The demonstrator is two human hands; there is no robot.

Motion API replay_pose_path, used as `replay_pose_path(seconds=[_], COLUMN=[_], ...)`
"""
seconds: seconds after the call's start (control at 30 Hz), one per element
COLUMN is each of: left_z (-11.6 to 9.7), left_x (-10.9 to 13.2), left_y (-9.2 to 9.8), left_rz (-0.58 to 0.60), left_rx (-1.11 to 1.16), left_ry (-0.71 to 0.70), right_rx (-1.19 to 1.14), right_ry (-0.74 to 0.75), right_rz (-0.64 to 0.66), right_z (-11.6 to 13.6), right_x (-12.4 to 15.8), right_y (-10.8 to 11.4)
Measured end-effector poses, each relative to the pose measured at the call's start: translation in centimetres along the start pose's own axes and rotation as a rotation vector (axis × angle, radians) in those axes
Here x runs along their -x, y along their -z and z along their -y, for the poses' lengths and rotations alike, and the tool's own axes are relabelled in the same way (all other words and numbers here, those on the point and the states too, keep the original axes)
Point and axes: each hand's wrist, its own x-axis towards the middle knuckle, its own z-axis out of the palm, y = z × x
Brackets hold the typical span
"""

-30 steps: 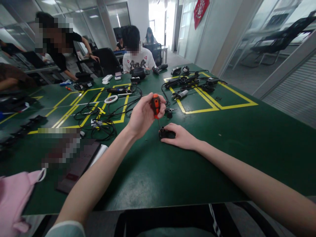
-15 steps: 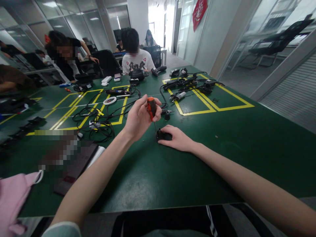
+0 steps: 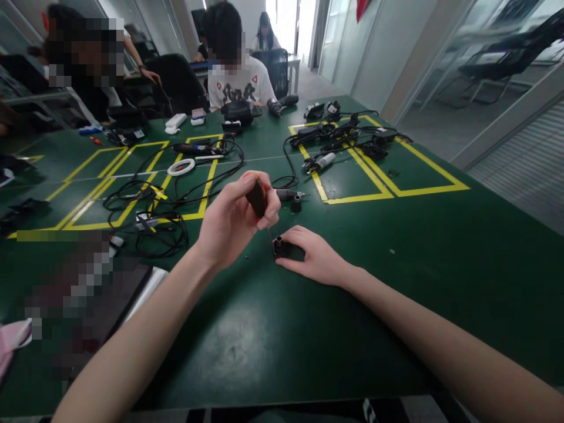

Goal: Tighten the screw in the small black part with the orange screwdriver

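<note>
My left hand (image 3: 235,220) is closed around the handle of an orange-and-black screwdriver (image 3: 257,198). The thin shaft slants down to a small black part (image 3: 279,247) with a short upright tube on top. Whether the tip sits in a screw is too small to make out. My right hand (image 3: 312,257) grips that black part between thumb and fingers against the green table. Just beyond it stand a small black cone-shaped piece (image 3: 296,203) and a dark pen-like tool (image 3: 287,194) with a metal tip. A tiny screw-like bit (image 3: 247,257) lies left of the part.
Tangled black cables (image 3: 163,235) lie to the left, near a white tape ring (image 3: 181,167). A dark notebook (image 3: 110,299) rests front left. More cabled tools (image 3: 343,138) lie among yellow tape lines at the back right. A person in a white shirt (image 3: 242,82) sits opposite.
The view has tipped down and shifted. My left hand has turned, so the screwdriver's handle now leans more than before. My right hand keeps its grip on the black part.
</note>
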Motion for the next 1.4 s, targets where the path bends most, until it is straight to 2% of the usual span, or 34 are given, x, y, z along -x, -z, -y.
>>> replay_pose_path(seconds=[0.33, 0.57, 0.77, 0.97, 1.17, 1.4], left_z=[0.1, 1.1, 1.6, 1.0, 1.1, 1.3], left_x=[0.7, 0.9, 1.0, 0.8, 0.5, 0.4], left_y=[-0.5, 0.4, 1.0, 0.8, 0.4, 0.3], left_rz=[0.079, 0.189, 0.267, 0.272, 0.226, 0.221], left_rx=[0.033, 0.137, 0.19, 0.069, 0.047, -0.013], left_ry=[0.089, 0.141, 0.117, 0.099, 0.086, 0.047], right_rx=[-0.028, -0.065, -0.1, -0.042, 0.003, 0.139], right_ry=[0.027, 0.04, 0.049, 0.055, 0.038, -0.003], right_rz=[0.003, -0.02, -0.052, 0.005, 0.031, 0.095], right_z=[0.7, 1.1, 1.1, 0.8, 0.6, 0.0], right_x=[1.1, 1.5, 1.5, 1.3, 0.9, -0.2], right_y=[0.1, 0.3, 0.1, 0.4, 0.5, -0.8])
